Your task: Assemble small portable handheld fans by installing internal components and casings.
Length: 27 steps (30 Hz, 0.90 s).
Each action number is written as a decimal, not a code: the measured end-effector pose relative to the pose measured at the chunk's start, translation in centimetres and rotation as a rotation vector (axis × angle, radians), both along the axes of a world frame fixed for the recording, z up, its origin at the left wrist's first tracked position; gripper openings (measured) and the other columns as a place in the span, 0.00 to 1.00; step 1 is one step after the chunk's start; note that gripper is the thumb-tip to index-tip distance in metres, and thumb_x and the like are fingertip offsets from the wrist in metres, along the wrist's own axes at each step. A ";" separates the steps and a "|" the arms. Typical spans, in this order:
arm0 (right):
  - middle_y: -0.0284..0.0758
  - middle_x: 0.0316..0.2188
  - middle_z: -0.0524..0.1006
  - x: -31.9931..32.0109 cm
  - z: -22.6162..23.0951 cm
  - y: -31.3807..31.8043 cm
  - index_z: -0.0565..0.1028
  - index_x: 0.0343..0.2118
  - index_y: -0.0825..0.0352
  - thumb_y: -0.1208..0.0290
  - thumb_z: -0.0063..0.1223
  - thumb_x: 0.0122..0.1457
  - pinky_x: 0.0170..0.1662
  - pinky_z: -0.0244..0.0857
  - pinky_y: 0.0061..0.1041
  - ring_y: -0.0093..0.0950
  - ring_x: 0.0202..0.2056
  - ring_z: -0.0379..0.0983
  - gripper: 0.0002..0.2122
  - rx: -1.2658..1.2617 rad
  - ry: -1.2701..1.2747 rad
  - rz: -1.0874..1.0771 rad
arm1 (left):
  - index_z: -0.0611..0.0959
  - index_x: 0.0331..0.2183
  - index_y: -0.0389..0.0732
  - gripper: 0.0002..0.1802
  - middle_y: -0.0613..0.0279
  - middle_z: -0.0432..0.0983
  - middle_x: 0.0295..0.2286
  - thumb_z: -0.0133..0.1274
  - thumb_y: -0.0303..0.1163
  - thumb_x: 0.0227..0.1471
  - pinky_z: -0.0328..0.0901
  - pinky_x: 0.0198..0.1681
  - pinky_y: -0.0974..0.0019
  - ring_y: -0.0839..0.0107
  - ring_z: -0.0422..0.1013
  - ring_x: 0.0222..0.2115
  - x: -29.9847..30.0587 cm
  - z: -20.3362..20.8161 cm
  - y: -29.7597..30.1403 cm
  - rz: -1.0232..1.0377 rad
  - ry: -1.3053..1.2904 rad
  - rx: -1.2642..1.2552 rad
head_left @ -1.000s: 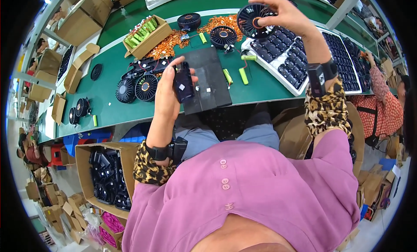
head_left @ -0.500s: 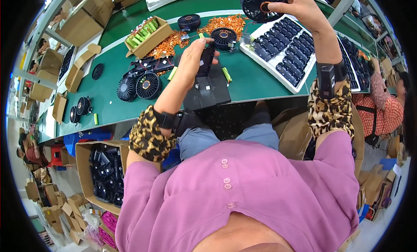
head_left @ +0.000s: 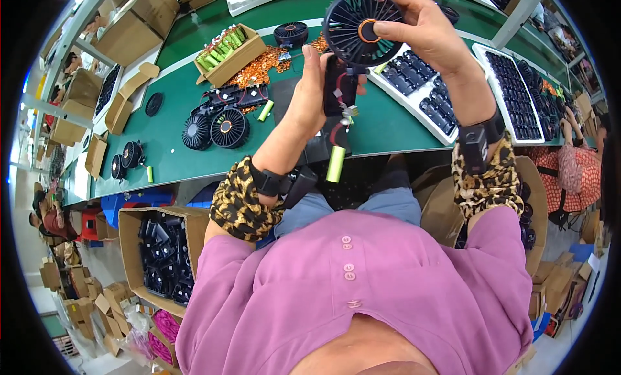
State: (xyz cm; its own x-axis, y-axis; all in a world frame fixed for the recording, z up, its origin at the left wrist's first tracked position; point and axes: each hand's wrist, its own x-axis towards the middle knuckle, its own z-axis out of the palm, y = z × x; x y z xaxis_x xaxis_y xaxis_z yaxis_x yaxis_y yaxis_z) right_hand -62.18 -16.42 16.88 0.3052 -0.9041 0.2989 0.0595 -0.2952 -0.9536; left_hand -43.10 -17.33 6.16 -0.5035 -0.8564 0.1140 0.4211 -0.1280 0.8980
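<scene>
In my right hand [head_left: 430, 35] is a round black fan head [head_left: 346, 29] with an orange ring at its hub. The thumb presses near the hub, and the fingers wrap the far rim. My left hand [head_left: 305, 100] grips a black handle shell [head_left: 332, 93] held upright, its far end meeting the fan head's lower edge. Whether the two parts are joined, I cannot tell. Red wires and a small bare part hang by the shell, and a green battery cell [head_left: 336, 164] dangles below it, over the table's near edge. A dark mat [head_left: 317, 148] lies partly hidden under the left hand.
White foam trays [head_left: 442, 133] of black shells stand to the right. At left are an open carton [head_left: 242, 56] of green cells, scattered orange pieces [head_left: 249, 76] and several fan heads [head_left: 229, 128]. A floor carton [head_left: 132, 258] of black parts stands by my left side.
My right hand has brought the fan head nearer and leftward, against the handle shell. My left hand has shifted slightly right; the wired green cell now hangs below the shell.
</scene>
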 end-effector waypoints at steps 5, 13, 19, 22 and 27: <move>0.34 0.39 0.78 1.3 -4.2 -1.4 0.72 0.51 0.71 0.71 0.66 0.49 0.46 0.67 0.19 0.20 0.39 0.74 0.25 -0.227 0.022 -0.052 | 0.70 0.48 0.38 0.35 0.56 0.76 0.34 0.37 0.61 0.58 0.70 0.35 0.70 0.70 0.74 0.33 1.2 -1.4 1.8 -0.041 0.037 0.063; 0.34 0.41 0.77 3.4 -5.7 -0.8 0.70 0.52 0.70 0.74 0.64 0.50 0.46 0.68 0.20 0.21 0.41 0.73 0.25 -0.115 -0.004 -0.015 | 0.74 0.43 0.31 0.20 0.56 0.77 0.33 0.55 0.37 0.55 0.70 0.34 0.71 0.74 0.75 0.30 3.2 -1.5 4.2 0.072 0.007 0.063; 0.35 0.41 0.76 5.1 -8.0 0.5 0.69 0.53 0.72 0.72 0.63 0.51 0.48 0.66 0.20 0.20 0.41 0.73 0.26 0.047 -0.001 0.015 | 0.76 0.40 0.32 0.15 0.59 0.77 0.29 0.52 0.34 0.57 0.69 0.32 0.73 0.76 0.74 0.27 3.6 -3.5 6.7 0.190 -0.046 0.069; 0.34 0.43 0.74 6.3 -8.4 0.4 0.69 0.54 0.65 0.70 0.59 0.55 0.48 0.65 0.21 0.20 0.43 0.71 0.23 0.050 0.205 -0.056 | 0.76 0.39 0.32 0.14 0.60 0.77 0.28 0.51 0.34 0.57 0.69 0.30 0.74 0.77 0.73 0.24 3.1 -4.7 7.3 0.207 -0.045 0.214; 0.31 0.34 0.77 8.8 -13.1 -5.6 0.75 0.43 0.69 0.67 0.60 0.54 0.38 0.68 0.16 0.17 0.35 0.73 0.16 0.144 0.155 -0.141 | 0.75 0.22 0.33 0.24 0.43 0.72 0.24 0.48 0.45 0.57 0.62 0.36 0.50 0.47 0.66 0.31 4.3 -6.1 3.9 0.533 -0.835 -0.475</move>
